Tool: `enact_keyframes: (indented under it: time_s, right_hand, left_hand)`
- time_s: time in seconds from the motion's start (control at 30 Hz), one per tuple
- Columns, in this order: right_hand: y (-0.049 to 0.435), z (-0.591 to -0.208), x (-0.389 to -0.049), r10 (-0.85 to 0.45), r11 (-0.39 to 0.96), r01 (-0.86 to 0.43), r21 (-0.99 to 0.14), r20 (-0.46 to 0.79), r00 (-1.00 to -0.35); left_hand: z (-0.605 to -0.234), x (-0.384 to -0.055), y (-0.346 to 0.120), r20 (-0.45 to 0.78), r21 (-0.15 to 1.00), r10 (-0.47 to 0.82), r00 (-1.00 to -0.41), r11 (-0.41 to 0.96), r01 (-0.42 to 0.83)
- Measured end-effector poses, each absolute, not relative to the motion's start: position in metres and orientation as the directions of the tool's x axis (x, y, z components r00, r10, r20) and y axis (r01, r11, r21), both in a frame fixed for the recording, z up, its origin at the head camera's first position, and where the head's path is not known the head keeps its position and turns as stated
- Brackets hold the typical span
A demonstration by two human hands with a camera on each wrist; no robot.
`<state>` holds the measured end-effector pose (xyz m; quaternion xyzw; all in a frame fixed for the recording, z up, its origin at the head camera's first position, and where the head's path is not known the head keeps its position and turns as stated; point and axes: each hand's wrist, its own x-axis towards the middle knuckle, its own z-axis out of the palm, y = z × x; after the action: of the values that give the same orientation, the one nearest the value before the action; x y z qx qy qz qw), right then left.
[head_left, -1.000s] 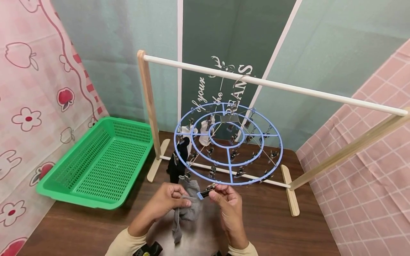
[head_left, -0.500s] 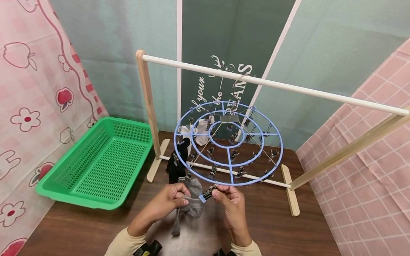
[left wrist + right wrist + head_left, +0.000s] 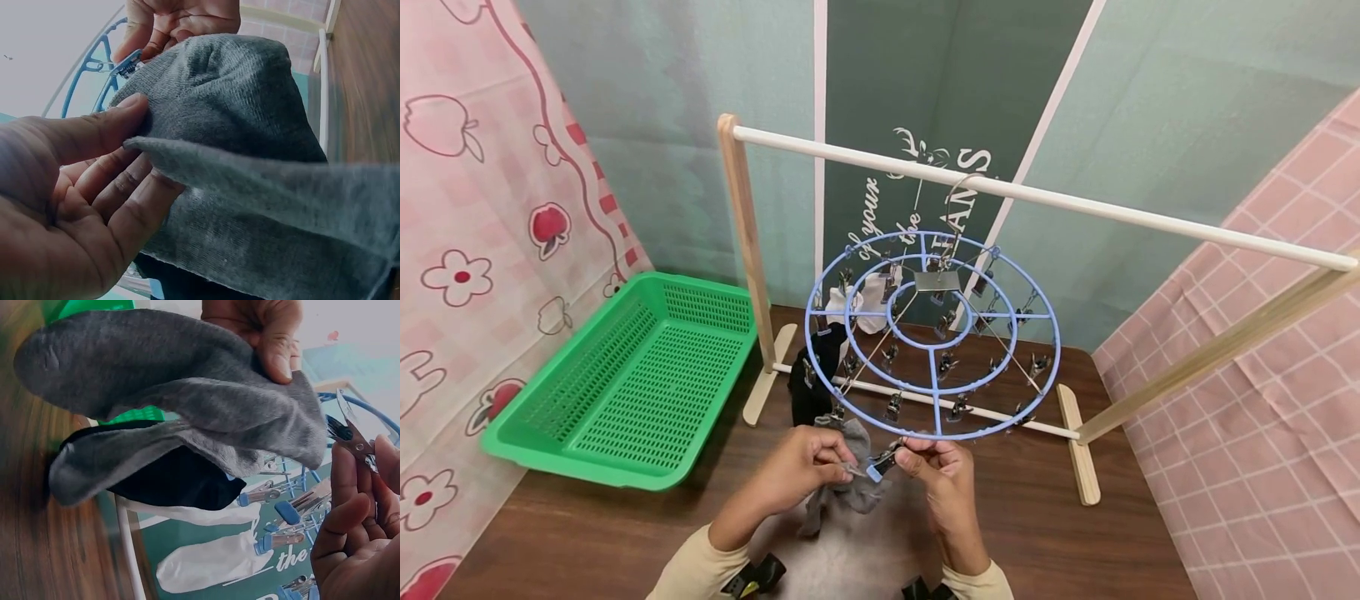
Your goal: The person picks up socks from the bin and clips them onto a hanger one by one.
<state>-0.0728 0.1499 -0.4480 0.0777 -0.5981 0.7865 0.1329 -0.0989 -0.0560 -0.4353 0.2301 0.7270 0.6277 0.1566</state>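
My left hand [image 3: 801, 468] pinches a grey sock [image 3: 156, 362] near its open end, between thumb and fingers. My right hand [image 3: 946, 492] holds a metal clip [image 3: 883, 463] with blue tips by its handles, below the front rim of a round blue hanger [image 3: 936, 390]. In the right wrist view the clip lies right at the sock's cuff. A second grey sock [image 3: 87, 472] hangs behind the first, beside a black sock [image 3: 814, 392]. White socks [image 3: 200, 565] hang farther back from other clips.
A wooden stand with a white bar [image 3: 1075, 210] carries the hanger by its hook, and several clips dangle around the rings. On the left of the table [image 3: 1022, 533] sits a green perforated basket [image 3: 587, 477]. Printed cloths line the back and sides.
My left hand has moved slightly right, bringing the sock's cuff up to the clip's blue tip. The sock's hanging end has shifted, and the hanger has swung slightly. My right hand still holds the clip.
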Motion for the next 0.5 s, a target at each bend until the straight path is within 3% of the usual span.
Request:
enact_keyframes:
  time_s: [0.5]
  right_hand:
    - [0.154,-0.449,-0.078,0.084,-0.207,-0.393,-0.896,0.384,-0.919]
  left_hand:
    - [-0.425,-0.102,-0.044,0.156,0.946,0.444,-0.882,0.188,0.263]
